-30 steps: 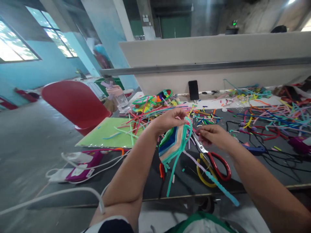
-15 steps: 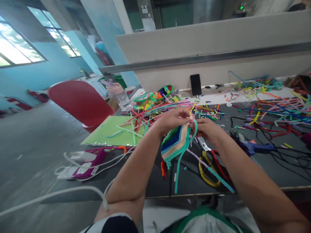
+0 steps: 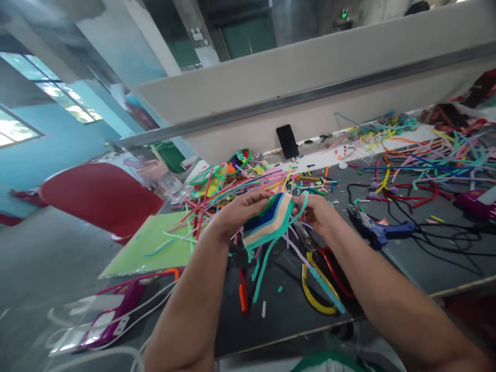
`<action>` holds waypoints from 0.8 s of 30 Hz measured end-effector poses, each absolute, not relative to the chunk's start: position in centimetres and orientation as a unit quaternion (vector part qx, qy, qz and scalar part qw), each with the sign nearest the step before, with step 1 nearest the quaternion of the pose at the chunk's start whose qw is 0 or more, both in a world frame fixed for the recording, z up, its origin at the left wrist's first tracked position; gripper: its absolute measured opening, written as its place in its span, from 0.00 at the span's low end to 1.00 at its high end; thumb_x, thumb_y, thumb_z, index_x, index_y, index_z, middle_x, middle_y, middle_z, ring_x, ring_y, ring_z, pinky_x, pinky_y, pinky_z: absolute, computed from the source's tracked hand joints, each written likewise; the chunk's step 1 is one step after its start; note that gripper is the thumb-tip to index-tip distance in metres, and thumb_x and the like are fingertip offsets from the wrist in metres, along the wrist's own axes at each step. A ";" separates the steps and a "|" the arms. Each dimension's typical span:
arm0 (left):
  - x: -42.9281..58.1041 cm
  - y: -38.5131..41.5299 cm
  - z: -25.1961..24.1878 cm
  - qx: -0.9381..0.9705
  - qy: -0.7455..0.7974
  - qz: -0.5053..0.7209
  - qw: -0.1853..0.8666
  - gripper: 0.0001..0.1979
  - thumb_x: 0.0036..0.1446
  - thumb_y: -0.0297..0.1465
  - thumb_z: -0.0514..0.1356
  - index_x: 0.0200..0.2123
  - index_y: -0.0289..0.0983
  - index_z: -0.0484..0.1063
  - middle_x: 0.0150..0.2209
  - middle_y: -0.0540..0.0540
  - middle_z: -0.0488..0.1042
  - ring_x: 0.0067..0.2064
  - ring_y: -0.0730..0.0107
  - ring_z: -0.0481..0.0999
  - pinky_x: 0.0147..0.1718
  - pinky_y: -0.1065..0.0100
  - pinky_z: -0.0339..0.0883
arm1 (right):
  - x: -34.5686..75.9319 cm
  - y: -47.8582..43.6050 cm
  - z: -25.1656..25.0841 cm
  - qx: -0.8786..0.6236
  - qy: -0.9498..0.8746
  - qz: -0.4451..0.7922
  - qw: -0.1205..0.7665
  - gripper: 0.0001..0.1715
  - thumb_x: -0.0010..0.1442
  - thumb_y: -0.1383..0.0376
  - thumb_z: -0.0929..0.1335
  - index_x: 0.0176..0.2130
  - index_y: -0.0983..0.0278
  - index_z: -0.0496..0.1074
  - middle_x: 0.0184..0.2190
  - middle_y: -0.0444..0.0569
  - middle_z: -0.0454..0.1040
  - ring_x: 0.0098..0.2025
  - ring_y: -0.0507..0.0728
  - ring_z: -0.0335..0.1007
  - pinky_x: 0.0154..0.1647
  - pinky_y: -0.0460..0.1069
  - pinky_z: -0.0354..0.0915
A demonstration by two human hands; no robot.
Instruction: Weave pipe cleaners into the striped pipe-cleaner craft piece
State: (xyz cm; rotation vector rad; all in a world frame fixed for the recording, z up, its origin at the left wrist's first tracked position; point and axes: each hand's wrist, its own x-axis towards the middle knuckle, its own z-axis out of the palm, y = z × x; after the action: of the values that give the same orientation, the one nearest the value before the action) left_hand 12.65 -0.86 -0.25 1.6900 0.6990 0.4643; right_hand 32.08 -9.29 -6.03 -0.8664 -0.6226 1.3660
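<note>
Above the dark table I hold a striped piece made of pipe cleaners [image 3: 267,222], in green, blue, cream and turquoise bands. My left hand [image 3: 242,212] grips its left and upper edge between thumb and fingers. With my right hand [image 3: 312,209] I pinch its upper right corner, where a turquoise pipe cleaner [image 3: 303,204] curves past the fingertips. Loose turquoise ends hang below the piece. Scissors with yellow and red handles [image 3: 318,305] lie under my right hand, and a lilac and turquoise twisted stem [image 3: 325,287] crosses them.
Loose pipe cleaners [image 3: 209,201] are heaped behind my hands. A blue glue gun [image 3: 387,232] with black cables lies right. A phone [image 3: 287,141] leans against the partition [image 3: 240,129]. At left are a green sheet [image 3: 147,243], a purple device with white cables [image 3: 110,315] and a red chair [image 3: 96,201].
My view has swung right and tilted, so things sit further left. The striped piece is turned flatter, showing more of its bands, and my left hand has shifted down its left edge.
</note>
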 end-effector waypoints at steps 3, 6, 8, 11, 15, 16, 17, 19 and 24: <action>12.7 -1.3 0.1 0.746 0.298 0.162 0.573 0.18 0.48 0.41 0.65 0.39 0.35 0.74 0.31 0.48 0.74 0.30 0.74 0.71 0.30 0.72 0.63 | 31.4 -9.4 -6.1 -0.393 -0.296 0.599 0.632 0.12 0.40 0.63 0.74 0.23 0.67 0.71 0.16 0.42 0.70 0.16 0.46 0.61 0.17 0.41 0.59; 12.8 -1.3 0.3 0.764 0.279 0.127 0.567 0.17 0.48 0.39 0.66 0.40 0.35 0.74 0.36 0.46 0.75 0.35 0.70 0.73 0.35 0.70 0.66 | 30.9 -9.6 -6.0 -0.402 -0.315 0.594 0.622 0.12 0.40 0.63 0.74 0.22 0.67 0.70 0.16 0.43 0.70 0.16 0.46 0.61 0.17 0.41 0.57; 13.0 -1.4 0.4 0.776 0.269 0.093 0.563 0.21 0.45 0.39 0.67 0.42 0.35 0.74 0.39 0.45 0.76 0.40 0.64 0.74 0.40 0.66 0.67 | 30.7 -9.6 -5.9 -0.403 -0.325 0.593 0.617 0.12 0.40 0.62 0.74 0.21 0.68 0.70 0.16 0.43 0.70 0.16 0.46 0.60 0.17 0.42 0.56; 13.4 -1.8 0.5 0.784 0.298 0.065 0.540 0.25 0.42 0.40 0.68 0.44 0.35 0.75 0.39 0.46 0.77 0.42 0.58 0.75 0.42 0.62 0.68 | 30.5 -9.5 -6.1 -0.402 -0.328 0.593 0.615 0.14 0.39 0.61 0.75 0.20 0.68 0.70 0.15 0.43 0.70 0.16 0.46 0.60 0.16 0.42 0.56; 13.9 -2.7 0.4 0.773 0.328 0.067 0.539 0.26 0.41 0.40 0.69 0.44 0.35 0.76 0.37 0.46 0.78 0.39 0.59 0.76 0.40 0.63 0.69 | 30.2 -9.6 -6.1 -0.412 -0.327 0.589 0.614 0.16 0.37 0.60 0.76 0.20 0.68 0.71 0.14 0.42 0.68 0.16 0.47 0.61 0.17 0.43 0.56; 13.9 -2.8 0.4 0.769 0.328 0.068 0.544 0.26 0.41 0.39 0.68 0.44 0.34 0.76 0.37 0.46 0.78 0.38 0.60 0.76 0.40 0.63 0.69 | 30.1 -9.6 -6.0 -0.415 -0.326 0.589 0.612 0.16 0.37 0.60 0.76 0.20 0.68 0.71 0.13 0.42 0.68 0.16 0.47 0.61 0.17 0.43 0.56; 14.0 -2.9 0.4 0.766 0.327 0.069 0.549 0.25 0.41 0.39 0.68 0.44 0.34 0.76 0.37 0.45 0.78 0.38 0.60 0.76 0.40 0.63 0.69 | 30.1 -9.6 -5.9 -0.418 -0.326 0.588 0.611 0.16 0.36 0.60 0.76 0.20 0.67 0.71 0.13 0.42 0.68 0.16 0.47 0.61 0.17 0.43 0.56; 14.0 -3.0 0.3 0.764 0.320 0.072 0.556 0.25 0.42 0.38 0.68 0.44 0.33 0.76 0.37 0.44 0.78 0.38 0.61 0.76 0.40 0.64 0.69 | 30.2 -9.7 -5.8 -0.420 -0.328 0.586 0.611 0.16 0.36 0.59 0.76 0.20 0.67 0.71 0.13 0.42 0.68 0.16 0.47 0.61 0.17 0.43 0.56; 13.7 -2.5 0.0 0.763 0.290 0.086 0.572 0.24 0.48 0.41 0.65 0.45 0.33 0.75 0.38 0.43 0.78 0.38 0.63 0.76 0.39 0.65 0.68 | 30.3 -9.7 -5.9 -0.416 -0.356 0.571 0.612 0.16 0.39 0.58 0.76 0.21 0.67 0.72 0.15 0.42 0.69 0.17 0.47 0.58 0.18 0.44 0.55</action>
State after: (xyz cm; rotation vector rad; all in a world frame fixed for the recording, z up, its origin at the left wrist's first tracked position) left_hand 13.74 -2.54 -0.02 1.7887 0.6791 0.2021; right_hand 30.28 -9.73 -5.85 -0.9604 -0.8207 1.3166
